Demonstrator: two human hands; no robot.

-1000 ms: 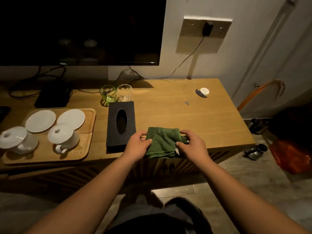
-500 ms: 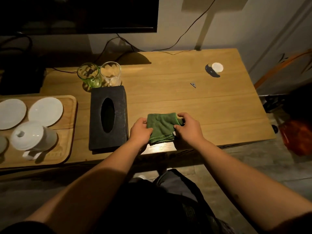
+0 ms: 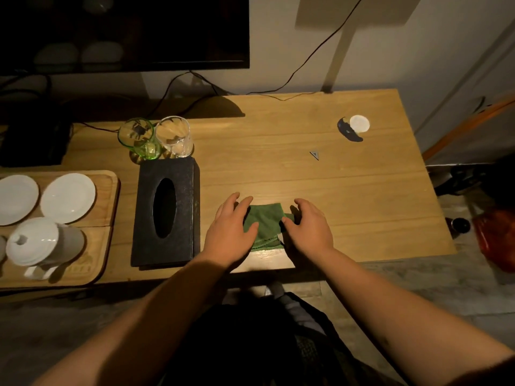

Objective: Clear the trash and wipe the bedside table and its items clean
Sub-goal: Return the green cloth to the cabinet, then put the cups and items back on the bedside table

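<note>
The long light-wood bedside table (image 3: 292, 174) stretches away from both my hands, and its near edge runs just below my wrists. To the right of my right hand the wood lies bare all the way to the table's right edge, and ahead of my fingers there is open board up to the wall. Left of my left hand, just beside it, stands the black rectangular tissue box with an oval slot (image 3: 166, 214), its long side parallel to my forearm. Farther left sits the wooden tray (image 3: 107, 232) carrying two white round saucers (image 3: 68, 197) and a white lidded cup (image 3: 41, 242).

The small folded green cloth (image 3: 264, 225) lies flat on the table between my hands, near the front edge. My left hand (image 3: 232, 228) rests flat on its left side, fingers spread, not gripping. My right hand (image 3: 308, 228) covers its right side, fingers curled loosely over the edge; I cannot tell whether they pinch it.

Beyond the tissue box stand a green glass (image 3: 138, 139) and a clear glass (image 3: 175, 136), touching. Far ahead-right lie a white round cap (image 3: 359, 123), a dark curved scrap (image 3: 347, 132) touching it, and a tiny grey triangular scrap (image 3: 315, 155).
</note>
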